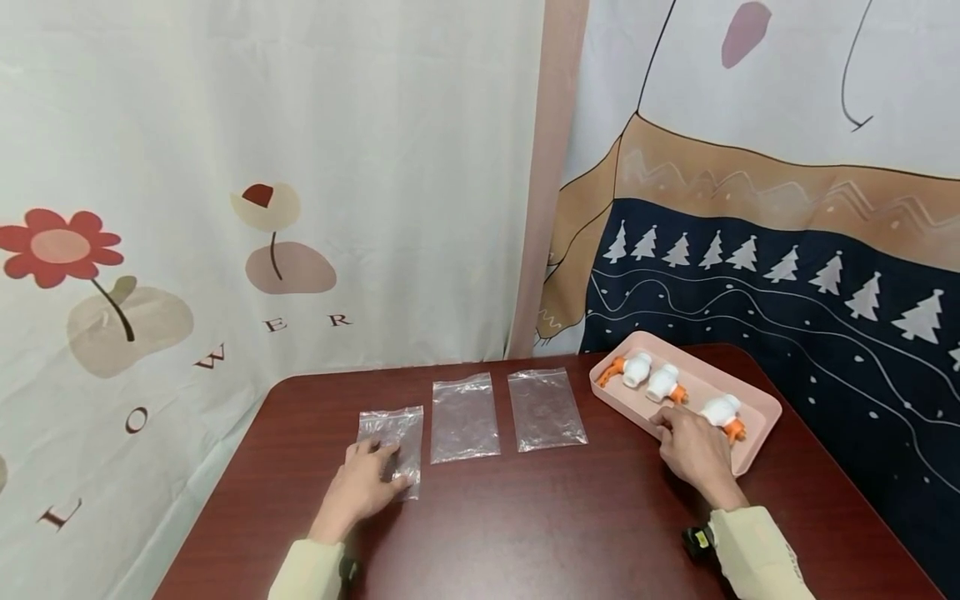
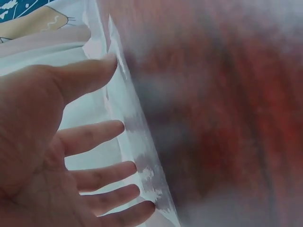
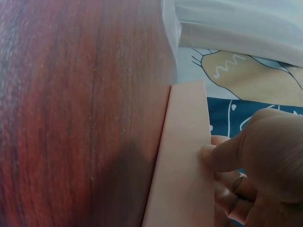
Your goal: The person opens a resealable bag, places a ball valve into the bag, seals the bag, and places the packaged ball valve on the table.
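Three clear zip-lock bags lie flat in a row on the table. My left hand (image 1: 366, 481) rests on the leftmost bag (image 1: 408, 429), fingers spread; in the left wrist view its fingertips (image 2: 128, 213) touch the bag's surface. The middle bag (image 1: 465, 421) and the right bag (image 1: 547, 412) lie apart from both hands. My right hand (image 1: 693, 446) pinches the near wall of a pink tray (image 1: 765, 412), with the thumb (image 3: 222, 156) outside and fingers inside. Three white, rounded pieces with orange parts lie in the tray: a left one (image 1: 637, 370), a middle one (image 1: 663, 383) and a right one (image 1: 722, 411).
The dark red-brown table (image 1: 555, 517) runs back to a pale printed curtain (image 1: 420, 183). A navy cloth with white trees (image 1: 720, 287) hangs behind and right of the tray, near the table's right edge.
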Action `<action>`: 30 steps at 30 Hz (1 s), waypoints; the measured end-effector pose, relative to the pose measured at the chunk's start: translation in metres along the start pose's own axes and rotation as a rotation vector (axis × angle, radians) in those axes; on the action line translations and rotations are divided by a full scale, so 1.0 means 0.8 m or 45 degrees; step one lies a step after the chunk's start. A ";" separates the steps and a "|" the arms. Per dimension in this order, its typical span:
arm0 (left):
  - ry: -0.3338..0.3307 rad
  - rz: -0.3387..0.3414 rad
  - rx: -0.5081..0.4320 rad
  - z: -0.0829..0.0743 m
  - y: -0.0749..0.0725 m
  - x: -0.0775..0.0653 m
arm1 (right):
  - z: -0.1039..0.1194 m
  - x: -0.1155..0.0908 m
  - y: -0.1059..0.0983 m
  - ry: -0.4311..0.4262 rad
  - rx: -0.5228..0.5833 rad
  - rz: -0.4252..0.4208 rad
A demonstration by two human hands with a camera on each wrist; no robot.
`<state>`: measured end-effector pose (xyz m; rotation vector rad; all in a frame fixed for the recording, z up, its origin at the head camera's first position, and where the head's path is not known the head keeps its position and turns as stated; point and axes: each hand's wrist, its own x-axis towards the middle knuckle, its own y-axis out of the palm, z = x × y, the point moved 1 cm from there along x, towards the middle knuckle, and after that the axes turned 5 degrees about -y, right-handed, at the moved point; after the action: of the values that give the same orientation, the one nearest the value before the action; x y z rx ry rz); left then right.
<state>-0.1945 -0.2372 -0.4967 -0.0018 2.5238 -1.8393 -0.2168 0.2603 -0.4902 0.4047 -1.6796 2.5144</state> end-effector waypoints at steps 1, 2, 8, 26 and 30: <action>-0.002 -0.013 -0.011 0.001 -0.001 0.002 | 0.000 0.000 0.000 0.001 -0.001 0.000; -0.005 -0.027 -0.026 0.003 -0.002 0.004 | 0.000 0.000 0.000 0.001 -0.001 -0.001; -0.059 -0.106 -0.126 0.017 -0.006 0.020 | 0.001 0.002 0.000 0.012 0.003 0.022; -0.243 -0.169 -0.227 0.046 -0.022 0.076 | -0.001 0.000 0.001 0.012 0.004 0.018; -0.287 -0.131 -0.252 0.049 -0.026 0.083 | 0.000 0.001 0.000 0.012 0.003 0.020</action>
<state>-0.2606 -0.2819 -0.4901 -0.3278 2.5728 -1.5122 -0.2175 0.2603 -0.4905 0.3813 -1.6832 2.5253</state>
